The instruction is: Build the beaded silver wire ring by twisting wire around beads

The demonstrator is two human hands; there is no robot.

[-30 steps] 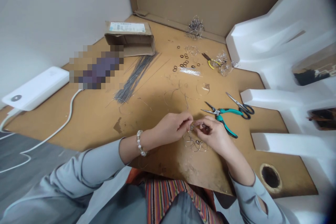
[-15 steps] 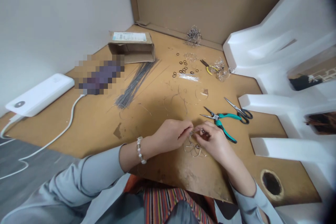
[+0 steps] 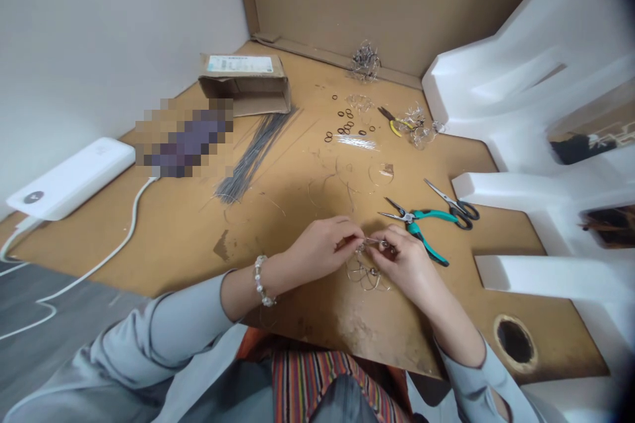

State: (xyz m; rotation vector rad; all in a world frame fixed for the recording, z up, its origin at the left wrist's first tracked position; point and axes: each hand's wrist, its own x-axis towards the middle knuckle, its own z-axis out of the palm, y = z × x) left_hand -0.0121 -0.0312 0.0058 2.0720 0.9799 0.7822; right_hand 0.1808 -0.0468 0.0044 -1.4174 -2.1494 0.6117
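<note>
Close to the table's front edge, my left hand (image 3: 325, 244) and my right hand (image 3: 404, 254) meet fingertip to fingertip. Both pinch a thin silvery wire piece (image 3: 368, 272) whose curved loops hang below the fingers. A short straight bit of it spans the gap between the two hands. My fingers partly cover the piece, so its exact form does not show. Just right of my right hand lie teal-handled long-nose pliers (image 3: 414, 218) with their jaws apart. Beyond them rests a pair of scissors (image 3: 454, 205) with black handles.
A bundle of grey wires (image 3: 255, 158) lies left of centre, before an open cardboard box (image 3: 243, 89). Farther back are several dark rings (image 3: 347, 125), short silvery wires (image 3: 356, 142), yellow-handled pliers (image 3: 394, 122) and wire tangles (image 3: 366, 63). A white power bank (image 3: 72, 178) sits at left.
My left fingers have opened out slightly and their grip has shifted, showing more of the straight wire between the hands. The view has moved a little; the tools lie as before.
</note>
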